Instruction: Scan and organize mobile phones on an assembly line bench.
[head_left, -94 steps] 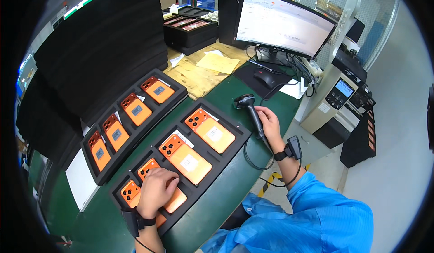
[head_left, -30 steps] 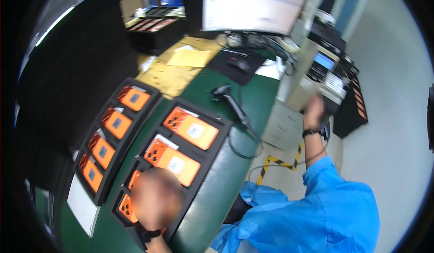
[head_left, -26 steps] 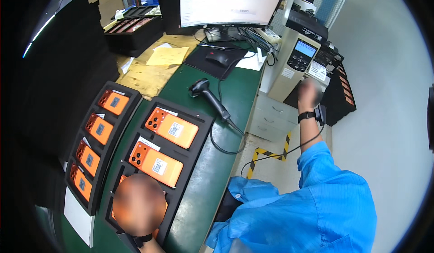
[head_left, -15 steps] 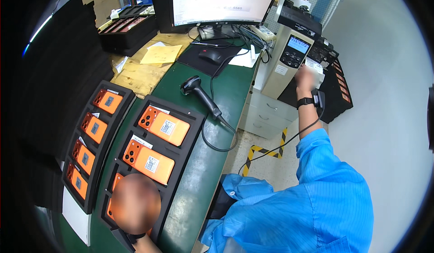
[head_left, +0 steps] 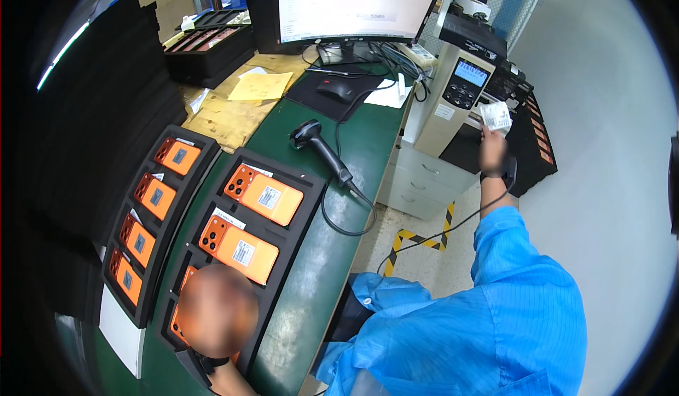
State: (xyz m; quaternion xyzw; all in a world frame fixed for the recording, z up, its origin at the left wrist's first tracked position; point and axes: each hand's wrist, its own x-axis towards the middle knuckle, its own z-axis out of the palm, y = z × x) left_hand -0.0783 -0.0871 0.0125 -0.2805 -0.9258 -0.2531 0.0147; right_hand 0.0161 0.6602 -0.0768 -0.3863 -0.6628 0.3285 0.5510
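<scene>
Right hand stretched far right, pinching a white label at the printer; left hand blurred over the near tray, grip unclear.

Phone-packing factory station: foam trays, scanner

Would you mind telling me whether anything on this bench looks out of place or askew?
Mostly tidy. The barcode scanner lies on its side on the green bench, cable looping over the edge. Yellow papers sit loose and askew by the monitor.
</scene>
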